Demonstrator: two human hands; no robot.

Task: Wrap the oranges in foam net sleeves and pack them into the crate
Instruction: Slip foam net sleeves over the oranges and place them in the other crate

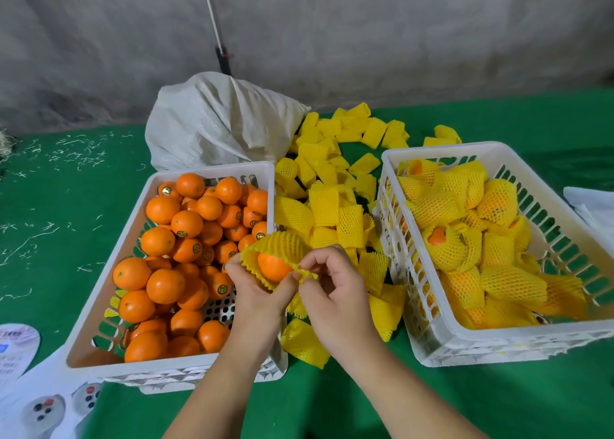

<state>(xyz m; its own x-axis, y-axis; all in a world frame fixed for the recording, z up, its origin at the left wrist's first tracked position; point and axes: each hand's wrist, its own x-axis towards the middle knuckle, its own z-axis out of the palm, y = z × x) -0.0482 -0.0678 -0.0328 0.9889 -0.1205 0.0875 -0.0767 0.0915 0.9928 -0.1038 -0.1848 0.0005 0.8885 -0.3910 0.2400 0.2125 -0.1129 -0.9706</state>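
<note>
A bright orange (273, 265) sits half inside a yellow foam net sleeve (277, 246), held between two white crates above the green table (332, 405). The left hand (255, 292) cups it; the right hand (335, 292) pinches the sleeve's edge, grip closed on foam.

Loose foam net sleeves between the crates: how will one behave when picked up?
Probably floppy: the sleeve on the held orange stretches and ruffles where the left hand and right hand pinch it. Likely very light; the open-mesh loose sleeves lie piled without flattening. Unlikely to roll.
</note>
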